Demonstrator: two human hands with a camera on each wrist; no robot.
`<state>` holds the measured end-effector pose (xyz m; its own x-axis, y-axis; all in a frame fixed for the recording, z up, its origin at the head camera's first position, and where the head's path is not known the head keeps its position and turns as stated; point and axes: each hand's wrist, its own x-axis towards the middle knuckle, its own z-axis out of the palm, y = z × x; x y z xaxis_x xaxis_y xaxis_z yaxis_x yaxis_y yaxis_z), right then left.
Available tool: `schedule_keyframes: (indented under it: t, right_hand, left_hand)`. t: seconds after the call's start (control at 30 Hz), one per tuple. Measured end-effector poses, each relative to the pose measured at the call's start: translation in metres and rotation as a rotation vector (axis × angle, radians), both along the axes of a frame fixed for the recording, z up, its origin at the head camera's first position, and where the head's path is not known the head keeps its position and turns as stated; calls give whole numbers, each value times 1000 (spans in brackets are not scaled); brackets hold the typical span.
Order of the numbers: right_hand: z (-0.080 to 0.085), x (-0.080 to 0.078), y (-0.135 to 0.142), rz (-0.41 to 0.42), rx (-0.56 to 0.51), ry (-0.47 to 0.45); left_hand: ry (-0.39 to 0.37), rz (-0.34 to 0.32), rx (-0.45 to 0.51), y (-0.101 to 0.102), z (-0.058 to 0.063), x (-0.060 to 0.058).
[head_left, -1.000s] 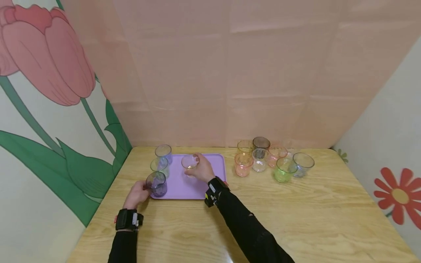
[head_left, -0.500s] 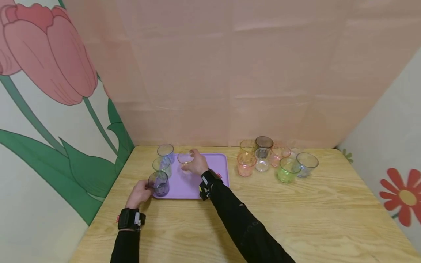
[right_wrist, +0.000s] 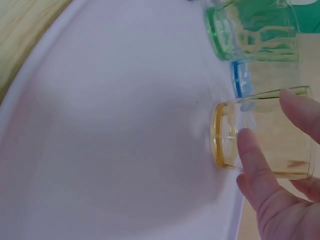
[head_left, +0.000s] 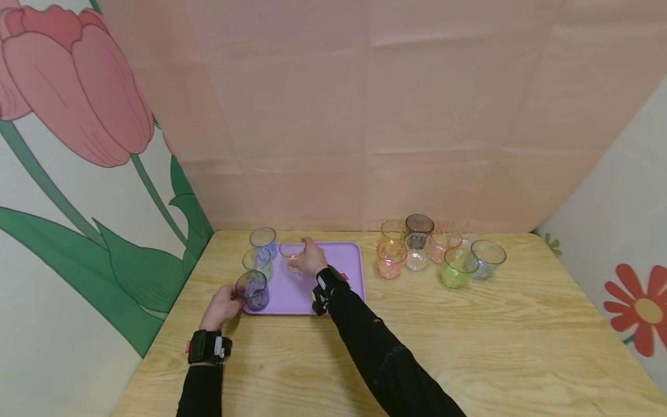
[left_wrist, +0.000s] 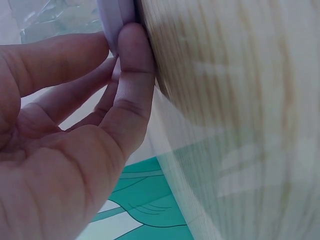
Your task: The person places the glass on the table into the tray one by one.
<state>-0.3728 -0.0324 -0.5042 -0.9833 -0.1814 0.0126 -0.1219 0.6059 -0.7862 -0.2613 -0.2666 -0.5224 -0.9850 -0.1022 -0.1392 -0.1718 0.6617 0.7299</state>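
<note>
My right hand (head_left: 311,259) grips a yellow-amber glass (right_wrist: 272,137) by its sides, over the back left of the purple tray (head_left: 336,289). The glass is upright, and its base is on or just over the tray; I cannot tell which. Beside it, along the tray's left side, a row runs from a blue glass (head_left: 264,240) through a pale green glass (head_left: 259,263) to a dark purple-grey glass (head_left: 253,292). At the tray's near left corner is my left hand (head_left: 221,307). In the left wrist view its thumb and fingers pinch the tray's rim (left_wrist: 117,22).
On the table's (head_left: 448,347) right half stands a cluster of several glasses, among them an orange-pink glass (head_left: 391,263), a green glass (head_left: 456,273), a clear glass (head_left: 417,255) and a grey-blue glass (head_left: 487,263). A pink sheet (head_left: 365,116) hangs behind the table.
My right hand has moved left and slightly back over the tray with the amber glass, closer to the blue and green glasses. The left hand stays at the tray corner.
</note>
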Motion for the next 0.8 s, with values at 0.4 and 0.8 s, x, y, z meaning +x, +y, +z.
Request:
schedule_keyframes:
  t: [0.4,0.8]
  right_hand:
    - [8,3,-6,-83,-138,-29]
    - [5,-1,-8,-82,-247,-179]
  left_hand:
    - [1,5,-10,-2,-5,0]
    - [3,4,-8,-1,-2,-1]
